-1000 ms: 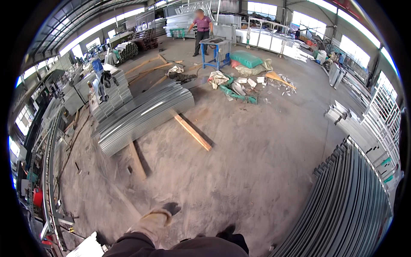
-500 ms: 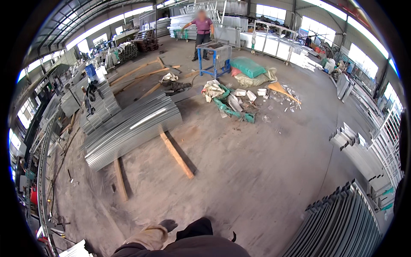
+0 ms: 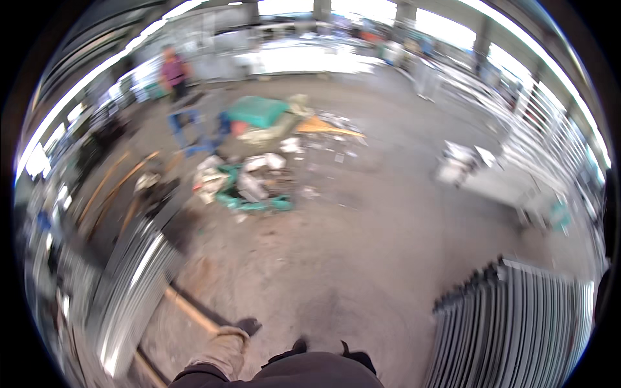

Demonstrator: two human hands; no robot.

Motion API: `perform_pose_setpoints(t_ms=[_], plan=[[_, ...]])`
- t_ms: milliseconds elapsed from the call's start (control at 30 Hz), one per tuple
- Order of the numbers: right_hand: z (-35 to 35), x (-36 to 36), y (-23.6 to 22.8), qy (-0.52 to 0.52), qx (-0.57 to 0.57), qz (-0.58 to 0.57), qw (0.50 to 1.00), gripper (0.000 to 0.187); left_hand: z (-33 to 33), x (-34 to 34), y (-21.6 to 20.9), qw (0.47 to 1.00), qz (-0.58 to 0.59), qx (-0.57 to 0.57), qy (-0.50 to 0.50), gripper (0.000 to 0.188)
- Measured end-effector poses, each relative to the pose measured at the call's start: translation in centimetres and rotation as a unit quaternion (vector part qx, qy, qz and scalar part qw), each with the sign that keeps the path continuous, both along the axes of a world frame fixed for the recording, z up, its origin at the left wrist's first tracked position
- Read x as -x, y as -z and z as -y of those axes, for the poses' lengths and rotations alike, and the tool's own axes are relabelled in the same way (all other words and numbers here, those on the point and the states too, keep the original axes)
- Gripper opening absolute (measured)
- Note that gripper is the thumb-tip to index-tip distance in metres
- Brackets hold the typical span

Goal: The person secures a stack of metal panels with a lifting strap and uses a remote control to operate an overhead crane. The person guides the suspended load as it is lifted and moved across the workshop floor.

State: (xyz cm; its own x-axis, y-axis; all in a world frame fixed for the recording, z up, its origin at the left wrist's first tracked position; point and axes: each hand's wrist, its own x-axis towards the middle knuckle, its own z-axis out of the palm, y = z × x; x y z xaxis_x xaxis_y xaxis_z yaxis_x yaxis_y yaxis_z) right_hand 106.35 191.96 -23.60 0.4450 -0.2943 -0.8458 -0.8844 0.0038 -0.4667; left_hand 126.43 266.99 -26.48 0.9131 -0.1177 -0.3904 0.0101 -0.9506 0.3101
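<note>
From where I stood, the person's left hand [image 3: 248,325] hung low in front of the body, a little left of the middle. The forearm rose from the near edge and leaned slightly right, with a loose tan cuff [image 3: 220,352] over the wrist and a dark sleeve [image 3: 197,376] behind it. The hand pointed away from the body, toward the far side. It was small and blurred, and I could not tell whether its fingers were curled or loose. The right hand was out of my sight, so its fingers I could not judge either.

Nearest the left hand was a wooden beam [image 3: 189,309], slanting across the concrete floor [image 3: 381,252] at the near left. Its near end ran in behind the cuff; I could not make out any contact. The beam's far end met a bundle of ribbed metal sheets [image 3: 132,284], shiny and smeared by blur. At the near right lay a stack of grey metal profiles [image 3: 517,323]. Farther off were a scrap heap [image 3: 249,181], a green sack [image 3: 259,111], and, at the far left, a person in a purple top [image 3: 173,70].
</note>
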Motion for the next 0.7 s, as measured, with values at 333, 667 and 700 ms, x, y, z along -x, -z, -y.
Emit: perform_pose_setpoints(t_ms=[333,667,700], plan=[[11.6,-14.4,7.8,-0.446,0.250,0.156,0.845,0.022,22.5,-48.0,-9.2,0.959,0.044,0.239,-0.149,0.049],[28.4,-60.2,-16.6,0.099,0.332,0.227,0.910,0.040,39.7,-64.8,-2.4,0.956,-0.272,0.025,0.105,0.035],[31.2,-61.8,-17.7,0.116,0.374,0.228,0.892,0.039,42.5,-68.7,-1.7,0.951,-0.277,0.015,0.134,0.034]])
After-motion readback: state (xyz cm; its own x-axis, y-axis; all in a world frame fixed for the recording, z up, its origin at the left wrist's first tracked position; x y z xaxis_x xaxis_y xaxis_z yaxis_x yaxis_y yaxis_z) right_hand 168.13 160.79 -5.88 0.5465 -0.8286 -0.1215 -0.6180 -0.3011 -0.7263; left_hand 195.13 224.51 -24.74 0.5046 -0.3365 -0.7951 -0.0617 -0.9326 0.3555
